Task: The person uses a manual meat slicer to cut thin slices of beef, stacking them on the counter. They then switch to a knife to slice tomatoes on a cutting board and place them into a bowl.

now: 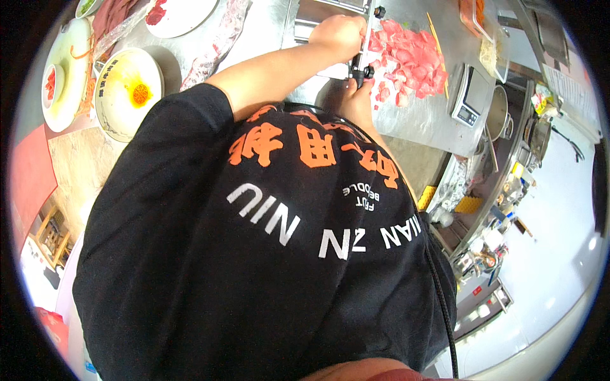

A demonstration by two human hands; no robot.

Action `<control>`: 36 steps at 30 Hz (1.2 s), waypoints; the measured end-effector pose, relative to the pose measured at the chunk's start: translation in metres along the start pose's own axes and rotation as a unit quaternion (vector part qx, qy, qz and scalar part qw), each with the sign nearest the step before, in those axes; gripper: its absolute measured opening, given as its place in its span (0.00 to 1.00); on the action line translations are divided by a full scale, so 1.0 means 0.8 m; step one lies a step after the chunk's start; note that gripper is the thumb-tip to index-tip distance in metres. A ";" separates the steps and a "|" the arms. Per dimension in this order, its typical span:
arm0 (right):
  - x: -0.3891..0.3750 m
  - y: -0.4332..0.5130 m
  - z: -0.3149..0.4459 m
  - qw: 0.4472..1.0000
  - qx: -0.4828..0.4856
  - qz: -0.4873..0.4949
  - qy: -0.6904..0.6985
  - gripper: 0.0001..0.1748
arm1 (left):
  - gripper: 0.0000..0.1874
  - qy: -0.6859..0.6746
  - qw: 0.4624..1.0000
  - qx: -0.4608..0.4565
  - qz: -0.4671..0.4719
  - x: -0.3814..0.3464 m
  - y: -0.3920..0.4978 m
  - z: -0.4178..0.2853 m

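A metal manual meat slicer stands on the steel table in front of me. My left hand is curled over its bed, knuckles against the upright blade frame; whatever lies under the fingers is hidden. Lower down, my right hand grips the black handle at the near end of that frame. Thin slices of pink raw meat lie spread in a pile on the right side of the frame. Black knobs stick out from the slicer's side.
A wrapped meat roll lies left of the slicer. Further left are a white plate, a bowl with orange liquid and a cutting board. Chopsticks, a digital scale and food tubs are right.
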State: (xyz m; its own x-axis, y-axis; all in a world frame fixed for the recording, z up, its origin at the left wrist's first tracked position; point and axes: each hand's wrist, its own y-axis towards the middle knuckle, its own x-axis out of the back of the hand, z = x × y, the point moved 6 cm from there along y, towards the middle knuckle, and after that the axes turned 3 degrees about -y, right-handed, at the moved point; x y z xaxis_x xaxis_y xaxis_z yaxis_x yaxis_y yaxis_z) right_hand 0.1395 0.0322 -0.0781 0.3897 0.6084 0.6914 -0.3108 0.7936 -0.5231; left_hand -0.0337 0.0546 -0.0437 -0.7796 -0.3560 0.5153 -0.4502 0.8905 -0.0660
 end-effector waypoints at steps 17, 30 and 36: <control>-0.023 0.020 -0.022 0.996 0.080 -0.018 -0.034 0.31 | 0.06 0.006 1.000 0.010 0.021 0.005 -0.004 -0.004; 0.152 -0.031 0.069 0.901 0.052 0.142 0.407 0.13 | 0.07 0.048 0.995 -0.070 -0.050 0.019 -0.005 -0.013; 0.210 -0.039 0.121 0.905 0.026 0.062 0.420 0.24 | 0.09 -0.076 0.993 -0.051 -0.073 0.032 -0.011 -0.005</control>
State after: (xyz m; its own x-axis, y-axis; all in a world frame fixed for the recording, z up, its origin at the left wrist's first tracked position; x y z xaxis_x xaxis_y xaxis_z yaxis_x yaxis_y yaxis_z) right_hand 0.1304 0.1083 0.1026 0.8634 0.5045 -0.0061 -0.4302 0.7298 -0.5313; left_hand -0.0483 0.0386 -0.0264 -0.7698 -0.5145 0.3778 -0.5223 0.8480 0.0906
